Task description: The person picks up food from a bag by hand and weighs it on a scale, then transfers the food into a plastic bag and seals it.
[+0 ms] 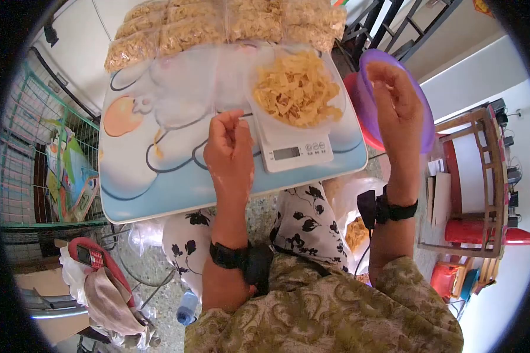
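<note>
A white digital kitchen scale [296, 152] stands on the table, carrying a clear bowl [334, 119] heaped with yellow, flat, chip-like pieces [297, 88]. My left hand [229, 141] is closed just left of the scale, fingers curled and thumb pressed against them. Hazy clear plastic [232, 82] lies just beyond its fingertips. On the right, my right hand [399, 103] is raised in front of a purple basin [427, 117], its fingers bent in toward the thumb. What either closed hand holds, if anything, is hidden.
Several filled clear bags [188, 26] line the far edge of the cartoon-printed table [159, 203]. A green wire cage [47, 147] stands at the left, near a red stool [118, 276] with cloth and a phone. Black metal rails [403, 26] rise behind the basin.
</note>
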`<state>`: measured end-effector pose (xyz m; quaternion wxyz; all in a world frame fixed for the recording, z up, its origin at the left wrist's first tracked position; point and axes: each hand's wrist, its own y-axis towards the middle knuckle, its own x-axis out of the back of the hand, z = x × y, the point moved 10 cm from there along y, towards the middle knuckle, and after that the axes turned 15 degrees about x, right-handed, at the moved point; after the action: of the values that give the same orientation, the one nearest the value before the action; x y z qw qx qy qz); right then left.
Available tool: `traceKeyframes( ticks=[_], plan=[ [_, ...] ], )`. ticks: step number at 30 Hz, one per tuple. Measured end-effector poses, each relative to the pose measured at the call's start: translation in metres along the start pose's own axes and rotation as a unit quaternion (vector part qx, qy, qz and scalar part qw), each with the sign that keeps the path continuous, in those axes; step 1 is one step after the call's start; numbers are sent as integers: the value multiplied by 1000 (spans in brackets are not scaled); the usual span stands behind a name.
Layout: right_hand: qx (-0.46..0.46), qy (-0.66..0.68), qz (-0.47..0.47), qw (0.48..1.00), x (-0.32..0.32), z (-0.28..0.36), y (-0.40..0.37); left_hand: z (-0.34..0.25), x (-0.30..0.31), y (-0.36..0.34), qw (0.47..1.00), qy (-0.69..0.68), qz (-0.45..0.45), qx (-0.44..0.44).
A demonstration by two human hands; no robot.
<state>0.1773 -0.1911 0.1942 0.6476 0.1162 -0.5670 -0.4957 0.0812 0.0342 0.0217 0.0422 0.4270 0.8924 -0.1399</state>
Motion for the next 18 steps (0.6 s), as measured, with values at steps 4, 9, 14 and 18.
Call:
traceKeyframes(
  ticks=[4, 9, 14, 18],
  plan=[
    [-179, 117, -38, 976, -21, -72, -69, 2, 0, 6, 1000, -19, -4, -17],
    [-301, 213, -39, 929, -63, -109, -124, -1, -1, 8, 999, -8, -20, -31],
    [-244, 140, -67, 957, -58, -101, -126, -1, 0, 8, 999, 18, -33, -21],
    [-277, 180, -81, 940, -58, -104, -129, -4, -3, 7, 999, 20, -38, -30]
  ],
)
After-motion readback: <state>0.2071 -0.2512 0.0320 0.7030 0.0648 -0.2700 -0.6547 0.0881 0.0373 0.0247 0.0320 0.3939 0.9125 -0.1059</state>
